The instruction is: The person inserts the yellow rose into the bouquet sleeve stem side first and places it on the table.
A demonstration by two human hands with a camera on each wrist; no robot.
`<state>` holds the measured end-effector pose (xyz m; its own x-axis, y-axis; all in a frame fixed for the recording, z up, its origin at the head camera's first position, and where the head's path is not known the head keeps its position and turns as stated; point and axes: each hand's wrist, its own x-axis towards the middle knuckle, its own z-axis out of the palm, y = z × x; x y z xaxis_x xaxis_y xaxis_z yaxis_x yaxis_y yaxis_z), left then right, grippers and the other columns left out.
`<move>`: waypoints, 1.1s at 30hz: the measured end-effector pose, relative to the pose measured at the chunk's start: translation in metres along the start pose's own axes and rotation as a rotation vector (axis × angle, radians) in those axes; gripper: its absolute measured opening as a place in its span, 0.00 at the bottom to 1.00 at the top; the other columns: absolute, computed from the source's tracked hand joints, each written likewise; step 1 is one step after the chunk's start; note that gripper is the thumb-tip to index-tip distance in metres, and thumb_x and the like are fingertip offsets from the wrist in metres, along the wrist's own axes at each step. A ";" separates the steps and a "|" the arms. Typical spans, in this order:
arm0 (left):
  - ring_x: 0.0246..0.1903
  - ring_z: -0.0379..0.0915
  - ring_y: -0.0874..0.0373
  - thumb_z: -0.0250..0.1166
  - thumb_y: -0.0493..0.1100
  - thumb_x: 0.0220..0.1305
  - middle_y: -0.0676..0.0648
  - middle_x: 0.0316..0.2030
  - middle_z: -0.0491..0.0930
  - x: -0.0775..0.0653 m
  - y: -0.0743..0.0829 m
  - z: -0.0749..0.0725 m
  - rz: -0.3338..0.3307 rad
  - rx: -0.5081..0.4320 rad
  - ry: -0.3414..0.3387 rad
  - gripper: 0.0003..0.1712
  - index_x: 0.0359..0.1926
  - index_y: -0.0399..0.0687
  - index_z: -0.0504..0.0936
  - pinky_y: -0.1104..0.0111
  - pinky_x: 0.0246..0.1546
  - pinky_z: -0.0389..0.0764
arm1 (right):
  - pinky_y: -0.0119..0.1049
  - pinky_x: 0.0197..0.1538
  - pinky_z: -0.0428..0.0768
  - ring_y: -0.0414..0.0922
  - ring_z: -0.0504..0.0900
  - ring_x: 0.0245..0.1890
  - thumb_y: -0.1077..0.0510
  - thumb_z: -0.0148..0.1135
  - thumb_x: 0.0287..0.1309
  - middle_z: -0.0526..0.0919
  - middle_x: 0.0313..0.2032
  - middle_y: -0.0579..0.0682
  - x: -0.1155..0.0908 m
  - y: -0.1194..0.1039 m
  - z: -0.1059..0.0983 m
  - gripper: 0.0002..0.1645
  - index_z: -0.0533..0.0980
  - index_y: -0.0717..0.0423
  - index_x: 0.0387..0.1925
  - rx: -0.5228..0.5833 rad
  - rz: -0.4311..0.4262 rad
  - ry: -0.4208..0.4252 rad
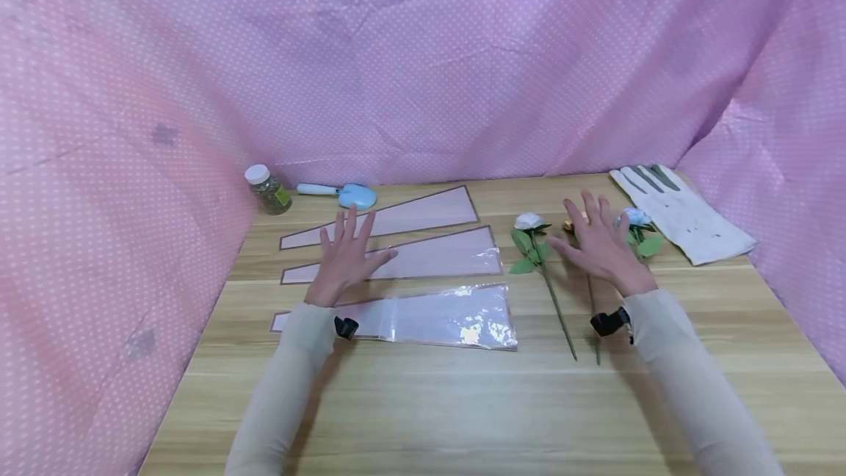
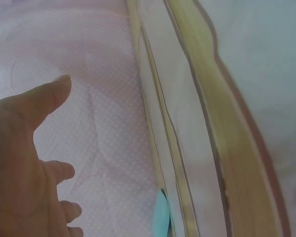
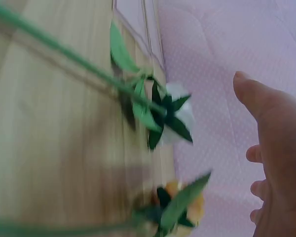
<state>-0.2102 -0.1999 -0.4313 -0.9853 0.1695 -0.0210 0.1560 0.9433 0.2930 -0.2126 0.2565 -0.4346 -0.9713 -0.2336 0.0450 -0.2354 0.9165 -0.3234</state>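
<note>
My left hand [image 1: 344, 259] hovers with fingers spread over three tapered, brown-edged plastic sleeves: a back one [image 1: 423, 213], a middle one [image 1: 443, 255] and a front one [image 1: 436, 318], laid in a row. It holds nothing. Fingers spread as well, my right hand [image 1: 604, 248] hangs empty above the artificial flowers. A white flower [image 1: 529, 221] lies left of that hand, and a blue flower [image 1: 637, 217] shows past its right side. Between them, an orange flower [image 3: 197, 207] is mostly hidden by the hand in the head view but shows in the right wrist view.
At the back left stands a jar [image 1: 269, 191] with a white lid, beside a light blue trowel [image 1: 357, 196]. A white glove [image 1: 687, 215] with grey fingers lies at the back right. Pink dotted cloth [image 1: 423, 65] walls in the wooden table [image 1: 423, 410].
</note>
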 end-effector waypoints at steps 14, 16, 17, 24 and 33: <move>0.80 0.25 0.36 0.55 0.71 0.65 0.38 0.81 0.33 0.029 0.000 0.012 0.019 -0.049 -0.056 0.54 0.80 0.52 0.46 0.29 0.72 0.34 | 0.77 0.71 0.37 0.68 0.36 0.79 0.34 0.49 0.70 0.40 0.79 0.66 0.051 -0.041 0.022 0.48 0.49 0.56 0.78 0.001 -0.093 -0.048; 0.80 0.25 0.36 0.55 0.69 0.66 0.37 0.81 0.33 0.034 0.000 0.014 0.025 -0.054 -0.072 0.53 0.80 0.52 0.45 0.29 0.72 0.34 | 0.76 0.72 0.37 0.67 0.36 0.79 0.33 0.48 0.70 0.41 0.79 0.66 0.058 -0.046 0.024 0.49 0.49 0.56 0.78 -0.005 -0.105 -0.061; 0.80 0.25 0.35 0.55 0.68 0.66 0.37 0.81 0.33 0.037 0.000 0.015 0.026 -0.059 -0.080 0.52 0.80 0.52 0.44 0.30 0.72 0.33 | 0.75 0.72 0.37 0.67 0.36 0.79 0.31 0.45 0.70 0.40 0.79 0.65 0.062 -0.048 0.026 0.49 0.48 0.56 0.78 -0.009 -0.109 -0.072; 0.80 0.23 0.38 0.55 0.70 0.66 0.38 0.81 0.32 0.049 0.004 0.022 0.027 -0.099 -0.156 0.53 0.81 0.54 0.43 0.33 0.74 0.30 | 0.70 0.75 0.39 0.67 0.40 0.79 0.36 0.47 0.72 0.41 0.79 0.65 0.083 -0.066 0.039 0.46 0.49 0.57 0.78 -0.005 -0.144 -0.130; 0.81 0.25 0.41 0.53 0.71 0.66 0.39 0.81 0.33 0.069 0.014 0.035 0.056 -0.112 -0.251 0.52 0.81 0.55 0.43 0.38 0.77 0.33 | 0.66 0.78 0.40 0.66 0.43 0.79 0.41 0.48 0.73 0.45 0.78 0.67 0.103 -0.085 0.056 0.42 0.52 0.60 0.77 -0.028 -0.158 -0.203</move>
<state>-0.2735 -0.1655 -0.4623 -0.9250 0.2990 -0.2343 0.1872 0.8956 0.4036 -0.2905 0.1366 -0.4556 -0.8964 -0.4321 -0.0988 -0.3870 0.8716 -0.3008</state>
